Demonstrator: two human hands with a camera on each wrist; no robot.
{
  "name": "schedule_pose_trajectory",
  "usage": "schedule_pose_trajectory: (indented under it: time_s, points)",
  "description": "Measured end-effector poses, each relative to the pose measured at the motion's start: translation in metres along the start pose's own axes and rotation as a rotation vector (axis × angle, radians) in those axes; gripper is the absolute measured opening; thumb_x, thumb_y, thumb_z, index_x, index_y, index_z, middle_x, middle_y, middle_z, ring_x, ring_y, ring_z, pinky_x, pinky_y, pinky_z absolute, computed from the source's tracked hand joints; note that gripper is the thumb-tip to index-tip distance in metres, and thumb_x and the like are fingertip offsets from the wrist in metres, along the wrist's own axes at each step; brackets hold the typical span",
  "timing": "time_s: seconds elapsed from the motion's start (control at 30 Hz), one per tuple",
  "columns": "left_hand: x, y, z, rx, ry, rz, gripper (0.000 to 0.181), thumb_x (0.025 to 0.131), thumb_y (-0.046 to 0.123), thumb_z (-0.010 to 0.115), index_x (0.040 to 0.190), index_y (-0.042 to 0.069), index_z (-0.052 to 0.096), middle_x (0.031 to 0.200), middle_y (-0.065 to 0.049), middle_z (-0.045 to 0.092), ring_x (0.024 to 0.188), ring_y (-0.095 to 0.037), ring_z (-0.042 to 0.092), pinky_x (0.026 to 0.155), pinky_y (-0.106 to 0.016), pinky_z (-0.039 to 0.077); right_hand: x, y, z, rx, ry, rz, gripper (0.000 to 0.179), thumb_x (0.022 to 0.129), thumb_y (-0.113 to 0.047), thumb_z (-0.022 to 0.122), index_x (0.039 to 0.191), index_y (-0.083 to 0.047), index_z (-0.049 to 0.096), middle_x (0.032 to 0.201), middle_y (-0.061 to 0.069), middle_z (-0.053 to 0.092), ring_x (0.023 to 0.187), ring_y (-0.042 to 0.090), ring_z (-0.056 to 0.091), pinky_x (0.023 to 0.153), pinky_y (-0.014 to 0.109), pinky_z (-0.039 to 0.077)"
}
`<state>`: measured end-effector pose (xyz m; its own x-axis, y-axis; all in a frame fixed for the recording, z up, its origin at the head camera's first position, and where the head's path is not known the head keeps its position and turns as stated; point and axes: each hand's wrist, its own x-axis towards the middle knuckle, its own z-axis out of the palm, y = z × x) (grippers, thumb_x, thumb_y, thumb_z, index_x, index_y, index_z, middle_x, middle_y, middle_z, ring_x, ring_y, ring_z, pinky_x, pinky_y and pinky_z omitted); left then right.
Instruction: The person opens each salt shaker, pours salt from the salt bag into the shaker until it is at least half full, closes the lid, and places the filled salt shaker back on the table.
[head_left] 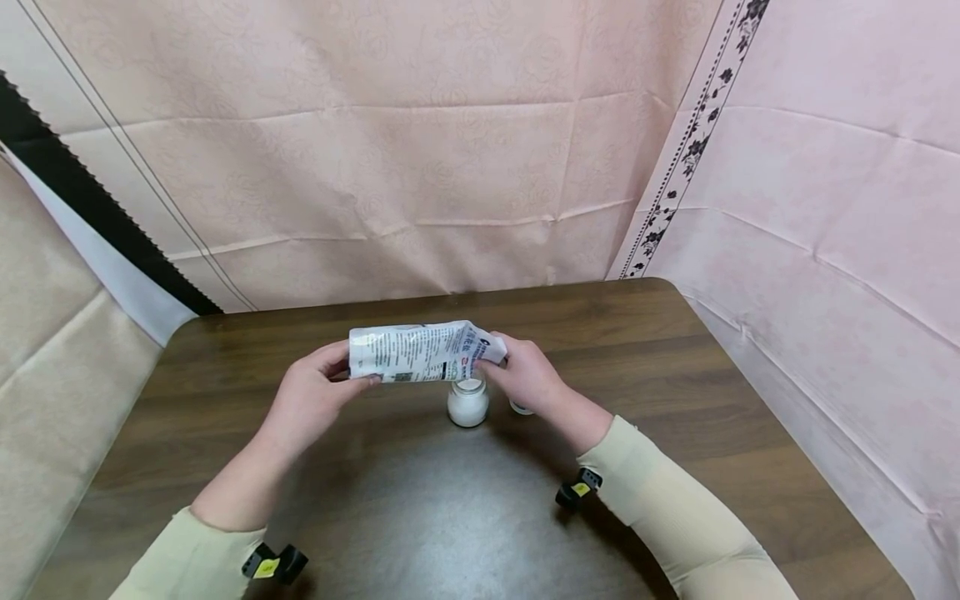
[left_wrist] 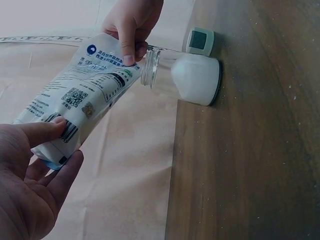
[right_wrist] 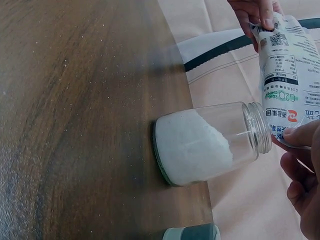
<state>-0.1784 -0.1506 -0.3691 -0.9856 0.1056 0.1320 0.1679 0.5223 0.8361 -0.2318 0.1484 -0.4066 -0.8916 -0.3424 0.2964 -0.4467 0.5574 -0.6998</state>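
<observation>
A printed white plastic bag is held lengthwise above the table between both hands. My left hand grips its left end, thumb on the near side and fingers beneath, as the left wrist view shows. At the other end, my right hand pinches the bag's narrowed corner, right by the mouth of a glass jar. The jar stands upright on the table, and sloping white granules fill much of it. A lid with a dark green top lies beside the jar, partly hidden by my right wrist in the head view.
The brown wooden table has small white specks scattered over it. Pale patterned cloth hangs behind its far edge, and another cloth hangs along the right side. A small black device sits at each wrist.
</observation>
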Motion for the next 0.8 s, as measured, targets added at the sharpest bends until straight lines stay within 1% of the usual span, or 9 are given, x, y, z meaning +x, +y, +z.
schedule_pose_trajectory:
  time_s: [0.1, 0.3, 0.5, 0.67, 0.8]
  points:
    - [0.001, 0.0013, -0.0021, 0.009, -0.01, -0.002, 0.046, 0.086, 0.021, 0.08, 0.129, 0.015, 0.064, 0.119, -0.003, 0.068, 0.105, -0.021, 0.065, 0.081, -0.034, 0.056, 0.0004, 0.0002, 0.0007, 0.007, -0.004, 0.003, 0.014, 0.091, -0.012, 0.073, 0.104, -0.009, 0.069, 0.099, 0.003, 0.074, 0.084, 0.012, 0.066, 0.07, 0.034, 0.052]
    - [0.0036, 0.0046, -0.0051, 0.016, -0.038, -0.028, 0.05, 0.086, 0.027, 0.08, 0.131, 0.015, 0.063, 0.122, -0.004, 0.068, 0.107, -0.022, 0.065, 0.085, -0.041, 0.055, -0.0003, 0.0008, 0.0018, 0.013, -0.022, 0.03, 0.017, 0.091, -0.013, 0.073, 0.107, -0.01, 0.069, 0.102, 0.003, 0.074, 0.084, 0.012, 0.065, 0.071, 0.034, 0.052]
    - [0.0072, 0.008, -0.0053, 0.036, -0.052, -0.024, 0.048, 0.087, 0.024, 0.079, 0.131, 0.014, 0.064, 0.122, -0.005, 0.068, 0.106, -0.023, 0.065, 0.083, -0.04, 0.056, -0.0011, 0.0021, 0.0016, 0.008, -0.026, 0.038, 0.023, 0.091, -0.014, 0.073, 0.113, -0.009, 0.069, 0.106, 0.004, 0.074, 0.094, 0.014, 0.068, 0.078, 0.038, 0.055]
    - [0.0094, 0.0096, -0.005, 0.053, -0.055, -0.023, 0.047, 0.088, 0.022, 0.078, 0.131, 0.013, 0.064, 0.121, -0.006, 0.068, 0.105, -0.023, 0.065, 0.083, -0.04, 0.056, -0.0007, 0.0034, 0.0022, -0.012, -0.019, 0.034, 0.022, 0.09, -0.014, 0.074, 0.112, -0.009, 0.069, 0.105, 0.004, 0.074, 0.094, 0.015, 0.069, 0.079, 0.039, 0.055]
    - [0.0101, 0.0097, -0.0045, 0.06, -0.054, -0.025, 0.048, 0.087, 0.022, 0.078, 0.132, 0.012, 0.063, 0.121, -0.007, 0.068, 0.105, -0.024, 0.066, 0.083, -0.04, 0.056, -0.0009, 0.003, 0.0027, -0.011, -0.023, 0.041, 0.024, 0.091, -0.015, 0.073, 0.114, -0.009, 0.069, 0.106, 0.004, 0.074, 0.096, 0.016, 0.069, 0.081, 0.039, 0.055]
